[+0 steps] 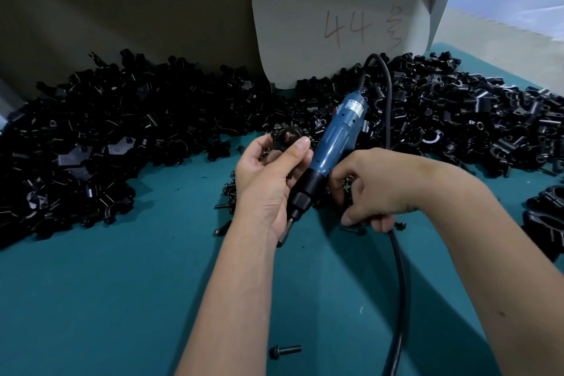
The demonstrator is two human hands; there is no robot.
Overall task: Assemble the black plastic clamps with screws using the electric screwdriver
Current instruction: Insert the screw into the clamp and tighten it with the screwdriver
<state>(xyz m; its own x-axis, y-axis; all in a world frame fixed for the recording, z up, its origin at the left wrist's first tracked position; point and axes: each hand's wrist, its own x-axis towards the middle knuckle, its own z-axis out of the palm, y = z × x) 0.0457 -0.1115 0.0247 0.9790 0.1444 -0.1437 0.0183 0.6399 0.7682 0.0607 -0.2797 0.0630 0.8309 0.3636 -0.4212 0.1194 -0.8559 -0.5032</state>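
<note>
My left hand pinches a black plastic clamp between thumb and fingers, raised above the teal table. The blue electric screwdriver lies tilted between my hands, its bit end pointing toward me beside my left palm. My right hand is palm down over a small heap of black screws, its curled fingertips pinching at them. The screwdriver's black cable runs out from under that hand toward me.
Large piles of black clamp parts cover the table at the left and the right. A white card marked "44" leans on the back wall. Several assembled clamps sit at the right edge. One loose screw lies near me.
</note>
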